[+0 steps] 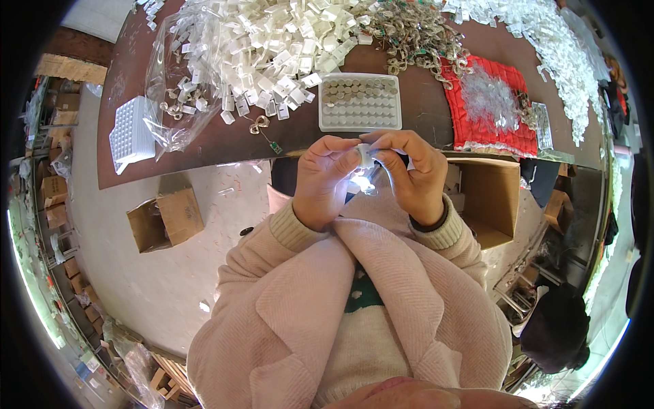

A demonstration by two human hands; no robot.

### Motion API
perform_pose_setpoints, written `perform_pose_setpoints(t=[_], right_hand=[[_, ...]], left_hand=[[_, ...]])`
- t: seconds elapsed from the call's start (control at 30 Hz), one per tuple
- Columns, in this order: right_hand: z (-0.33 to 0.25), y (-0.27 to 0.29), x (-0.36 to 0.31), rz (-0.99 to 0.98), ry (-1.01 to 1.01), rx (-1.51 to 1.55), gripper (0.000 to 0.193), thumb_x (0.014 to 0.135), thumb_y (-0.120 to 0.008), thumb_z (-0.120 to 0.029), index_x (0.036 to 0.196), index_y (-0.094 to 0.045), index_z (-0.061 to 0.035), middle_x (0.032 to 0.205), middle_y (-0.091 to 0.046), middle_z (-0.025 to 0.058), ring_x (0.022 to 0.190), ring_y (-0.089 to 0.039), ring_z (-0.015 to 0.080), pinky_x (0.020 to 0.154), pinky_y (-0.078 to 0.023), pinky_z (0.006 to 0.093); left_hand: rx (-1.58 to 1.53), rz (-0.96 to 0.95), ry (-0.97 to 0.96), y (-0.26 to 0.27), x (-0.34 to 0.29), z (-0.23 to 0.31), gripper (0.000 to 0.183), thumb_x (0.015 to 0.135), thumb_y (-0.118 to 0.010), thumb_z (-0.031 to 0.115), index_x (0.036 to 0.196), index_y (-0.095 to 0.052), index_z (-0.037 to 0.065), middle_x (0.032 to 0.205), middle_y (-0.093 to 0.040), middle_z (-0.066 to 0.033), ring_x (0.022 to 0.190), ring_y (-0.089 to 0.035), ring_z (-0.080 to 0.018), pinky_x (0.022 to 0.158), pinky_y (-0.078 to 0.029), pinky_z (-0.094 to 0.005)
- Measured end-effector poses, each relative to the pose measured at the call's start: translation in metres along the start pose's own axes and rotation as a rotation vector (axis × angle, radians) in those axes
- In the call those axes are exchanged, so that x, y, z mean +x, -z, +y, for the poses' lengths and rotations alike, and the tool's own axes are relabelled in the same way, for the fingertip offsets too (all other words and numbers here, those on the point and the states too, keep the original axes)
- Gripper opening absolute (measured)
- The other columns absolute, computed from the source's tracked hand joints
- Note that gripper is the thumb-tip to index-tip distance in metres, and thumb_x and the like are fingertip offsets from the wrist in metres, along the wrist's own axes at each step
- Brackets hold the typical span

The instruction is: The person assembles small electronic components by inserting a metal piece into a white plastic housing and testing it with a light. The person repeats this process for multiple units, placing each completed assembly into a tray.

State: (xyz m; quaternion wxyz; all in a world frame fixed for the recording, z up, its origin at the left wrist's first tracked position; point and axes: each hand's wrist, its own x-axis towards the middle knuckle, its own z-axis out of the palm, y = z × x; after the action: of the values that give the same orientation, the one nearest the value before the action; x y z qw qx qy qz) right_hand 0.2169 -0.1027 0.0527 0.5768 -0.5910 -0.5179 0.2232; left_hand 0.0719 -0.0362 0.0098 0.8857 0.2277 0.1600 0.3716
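Both hands, left hand (325, 178) and right hand (409, 174), pinch one tiny white plastic clip (365, 155) mid-frame off the counter (422, 102), so a slip probably drops it floorward.

My pale pink knitted sleeves (300, 232) met over a small white plastic piece (366, 158); beyond it lay a red quilted cloth (487, 133) on the dark brown table (225, 140).

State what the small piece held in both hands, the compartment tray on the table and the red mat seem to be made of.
Small piece: probably translucent white plastic, glossy; it glows brightly between the fingers.
Compartment tray: likely moulded white plastic, matt, with an even grid of cells.
Red mat: looks like quilted fabric, with stitched squares and a soft surface.
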Motion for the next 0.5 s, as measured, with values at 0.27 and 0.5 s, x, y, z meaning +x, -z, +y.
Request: perform_pose_setpoints(t=[0.27, 0.5], right_hand=[[0.001, -0.002, 0.001, -0.032, 0.026, -0.072, 0.012, 0.085, -0.071, 0.002, 0.096, -0.069, -0.0019, 0.1, -0.074, 0.0122, 0.084, -0.072, 0.0193, 0.074, -0.056, 0.0277], [0.002, 0.004, 0.005, -0.109, -0.103, 0.071, 0.009, 0.086, -0.066, 0.006, 0.092, -0.066, -0.0005, 0.104, -0.074, 0.0148, 0.082, -0.072, 0.0172, 0.075, -0.056, 0.0268]], left_hand=[[-0.022, -0.05, -0.039, 0.003, 0.002, 0.005, 0.014, 0.093, -0.068, 0.001, 0.107, -0.066, -0.001, 0.105, -0.071, -0.0104, 0.095, -0.068, -0.015, 0.086, -0.055, -0.0282], [0.044, -0.028, -0.034, 0.013, 0.002, 0.002, 0.012, 0.093, -0.067, 0.001, 0.105, -0.065, -0.001, 0.104, -0.071, -0.0116, 0.091, -0.068, -0.0151, 0.082, -0.057, -0.029]])
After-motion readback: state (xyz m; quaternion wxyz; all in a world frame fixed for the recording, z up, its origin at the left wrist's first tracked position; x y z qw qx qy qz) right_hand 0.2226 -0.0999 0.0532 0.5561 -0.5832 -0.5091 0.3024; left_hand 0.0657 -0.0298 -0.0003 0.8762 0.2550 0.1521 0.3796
